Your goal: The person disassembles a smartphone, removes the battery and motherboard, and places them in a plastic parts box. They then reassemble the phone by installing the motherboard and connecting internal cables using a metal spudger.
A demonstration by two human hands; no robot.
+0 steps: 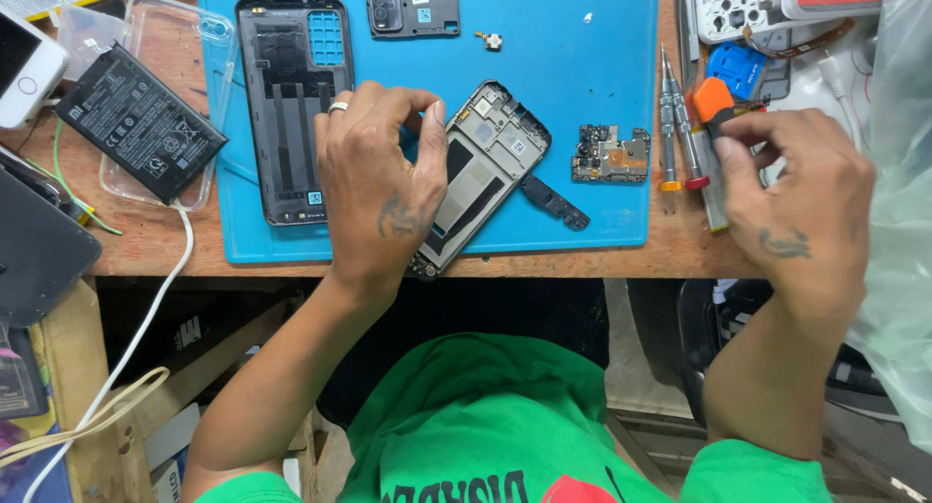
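While tilted, phone frame under left hand; right hand on screwdriver

The person wears a bright green short-sleeved shirt with dark lettering and a red patch across the chest — the sleeves end above the elbows, leaving both forearms bare. The left hand carries a silver ring on one finger and a dark tattoo on its back — the right hand bears a similar dark tattoo.
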